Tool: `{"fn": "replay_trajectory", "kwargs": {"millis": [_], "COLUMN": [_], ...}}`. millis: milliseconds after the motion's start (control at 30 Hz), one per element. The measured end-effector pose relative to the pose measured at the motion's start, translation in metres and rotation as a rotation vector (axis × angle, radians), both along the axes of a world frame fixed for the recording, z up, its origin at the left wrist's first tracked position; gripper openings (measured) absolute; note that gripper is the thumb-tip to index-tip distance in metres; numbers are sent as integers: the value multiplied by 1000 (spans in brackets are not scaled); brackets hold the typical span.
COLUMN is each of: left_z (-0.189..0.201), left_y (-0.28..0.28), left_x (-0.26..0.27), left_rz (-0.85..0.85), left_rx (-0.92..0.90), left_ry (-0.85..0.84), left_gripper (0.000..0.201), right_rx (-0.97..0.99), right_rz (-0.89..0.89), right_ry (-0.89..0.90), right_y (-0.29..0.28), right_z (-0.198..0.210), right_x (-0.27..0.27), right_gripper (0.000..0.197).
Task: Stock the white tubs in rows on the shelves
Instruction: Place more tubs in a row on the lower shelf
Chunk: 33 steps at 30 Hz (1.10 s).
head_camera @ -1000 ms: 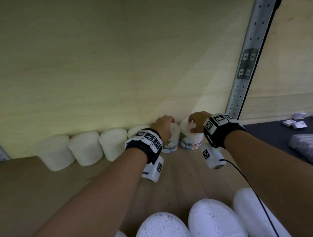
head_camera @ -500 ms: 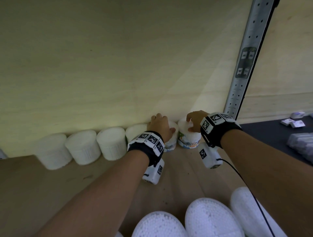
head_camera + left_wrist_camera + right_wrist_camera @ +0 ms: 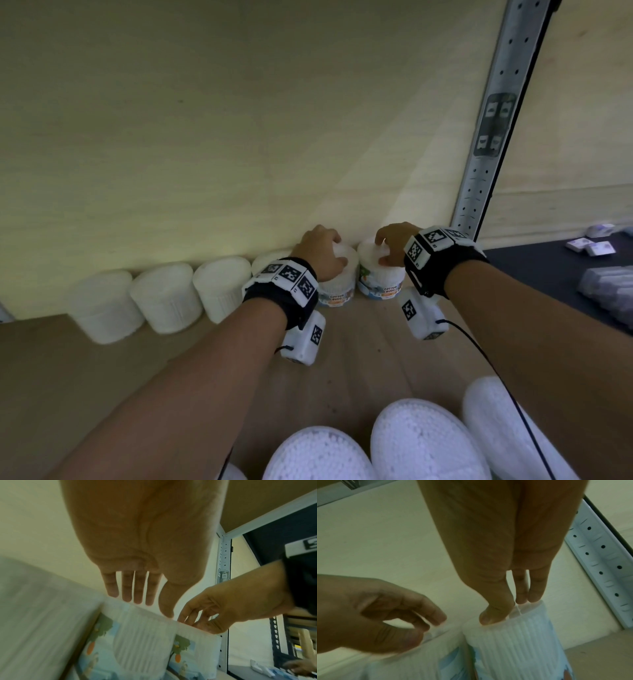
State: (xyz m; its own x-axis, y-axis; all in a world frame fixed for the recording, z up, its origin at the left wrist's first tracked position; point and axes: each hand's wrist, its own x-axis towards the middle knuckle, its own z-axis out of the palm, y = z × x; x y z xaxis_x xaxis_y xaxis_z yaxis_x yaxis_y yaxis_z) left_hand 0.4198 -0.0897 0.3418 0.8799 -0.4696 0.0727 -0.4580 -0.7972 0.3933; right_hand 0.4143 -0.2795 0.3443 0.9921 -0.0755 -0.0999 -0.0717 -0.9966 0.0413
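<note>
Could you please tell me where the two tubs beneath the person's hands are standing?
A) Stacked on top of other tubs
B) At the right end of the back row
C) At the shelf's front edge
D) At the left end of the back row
B: the left labelled tub under the left hand and the right labelled tub under the right hand close the row along the back wall, nearest the metal upright.

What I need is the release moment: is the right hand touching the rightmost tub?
Touching. The right wrist view shows thumb and fingertips of the right hand on top of the rightmost tub.
</note>
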Motion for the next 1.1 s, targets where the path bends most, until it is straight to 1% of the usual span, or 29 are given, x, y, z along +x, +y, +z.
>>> {"fn": "replay_trajectory", "kwargs": {"millis": [67,233,500,567,667,733,800,833,900,967,1100], "left_z": [-2,-5,1,3,9,14,18,20,25,31,41], "left_y": [-2,-4,-4,-2,-2,-2,-2,-2,-3,-3,-3], "left_x": [0,0,-4,-6,-13,-21,-30,-35,-46,-58,-82], "left_rz": [11,22,12,7,-33,-61,-84,-97,-125,-158,-206], "left_rx": [49,45,80,89,149,193,230,250,298,354,462], "left_ry": [-2,-41,-47,-34,-25,-5,17,23,34,53,93], "left_gripper": [51,51,49,48,47,47,46,45,46,48,55], "right_rx": [2,-8,-36,-64,-134,-171,-144,-150,-139,-132,-131], "right_rz": [2,11,-8,-29,-50,-70,-75,-93,-78,-34,-24], "right_ry": [-3,8,58,92,169,179,251,290,352,337,363], "right_y": [-1,0,0,3,8,-6,-26,-29,-26,-43,-46], "right_z": [-1,-1,6,11,13,-1,-24,-28,-27,-47,-41], "right_x": [0,0,-4,-6,-10,8,33,36,25,35,11], "right_gripper": [50,49,54,57,60,72,82,84,82,75,72]}}
